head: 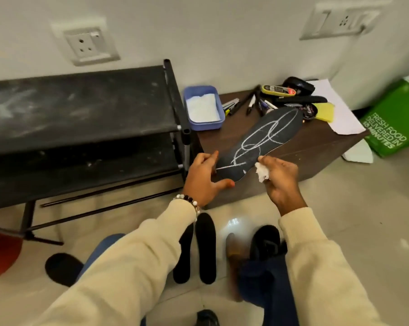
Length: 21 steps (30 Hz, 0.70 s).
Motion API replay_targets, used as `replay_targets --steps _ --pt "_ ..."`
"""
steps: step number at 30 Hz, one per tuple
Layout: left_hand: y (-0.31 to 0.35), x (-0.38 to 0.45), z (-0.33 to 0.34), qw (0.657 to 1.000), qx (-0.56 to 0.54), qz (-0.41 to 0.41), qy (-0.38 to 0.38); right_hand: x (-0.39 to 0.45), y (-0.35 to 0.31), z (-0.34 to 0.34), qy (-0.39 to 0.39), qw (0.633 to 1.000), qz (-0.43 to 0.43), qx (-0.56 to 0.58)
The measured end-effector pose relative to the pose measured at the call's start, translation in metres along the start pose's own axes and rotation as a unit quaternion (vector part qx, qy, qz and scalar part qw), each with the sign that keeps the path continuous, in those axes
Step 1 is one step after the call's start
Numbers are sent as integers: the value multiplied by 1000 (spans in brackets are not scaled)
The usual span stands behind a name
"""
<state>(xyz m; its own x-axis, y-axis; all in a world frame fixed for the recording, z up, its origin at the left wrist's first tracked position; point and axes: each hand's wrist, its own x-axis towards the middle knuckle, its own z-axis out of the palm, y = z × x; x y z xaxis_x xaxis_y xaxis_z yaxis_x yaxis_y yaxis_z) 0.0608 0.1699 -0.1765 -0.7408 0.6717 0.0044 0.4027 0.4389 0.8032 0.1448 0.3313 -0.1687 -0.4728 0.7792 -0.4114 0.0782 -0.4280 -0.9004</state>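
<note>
The main risk is the insole (262, 142) skating away when I start rubbing. It lies loose on the smooth table (316, 147), and my left hand (204, 178) is not clamping it: the fingers are spread and relaxed beside the heel end. I cannot tell whether the forefinger or thumb actually touches the edge. A sideways stroke could then swing the toe end into the pens (253, 103) and the tin behind it, or tip the heel off the near edge, which it seems to reach. The wad (262, 171) is small and dry-looking, so I judge it may only smear the chalk into a grey haze. It could also shred, or slip from my grip if I press hard. Chalk dust may fall onto the 2 dark insoles (207, 248) on the floor by my feet.

The insole runs diagonally across the table, its scribbled face up. Its heel points at me and its toe points away to the right. The heel sits between my hands, with the left hand just beside its left edge. My right hand (278, 178) is close to its right edge, thumb and fingertips pinching the white wad. The wad hangs just off the rim, not yet on the chalk lines.
</note>
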Motion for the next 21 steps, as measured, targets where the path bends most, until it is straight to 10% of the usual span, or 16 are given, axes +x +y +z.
replay_targets --steps 13,21 --pt "-49 76 44 991 99 -93 22 75 31 27 33 995 87 -48" --pt "-56 89 43 988 83 -127 -4 75 17 14 24 978 -86 -190"
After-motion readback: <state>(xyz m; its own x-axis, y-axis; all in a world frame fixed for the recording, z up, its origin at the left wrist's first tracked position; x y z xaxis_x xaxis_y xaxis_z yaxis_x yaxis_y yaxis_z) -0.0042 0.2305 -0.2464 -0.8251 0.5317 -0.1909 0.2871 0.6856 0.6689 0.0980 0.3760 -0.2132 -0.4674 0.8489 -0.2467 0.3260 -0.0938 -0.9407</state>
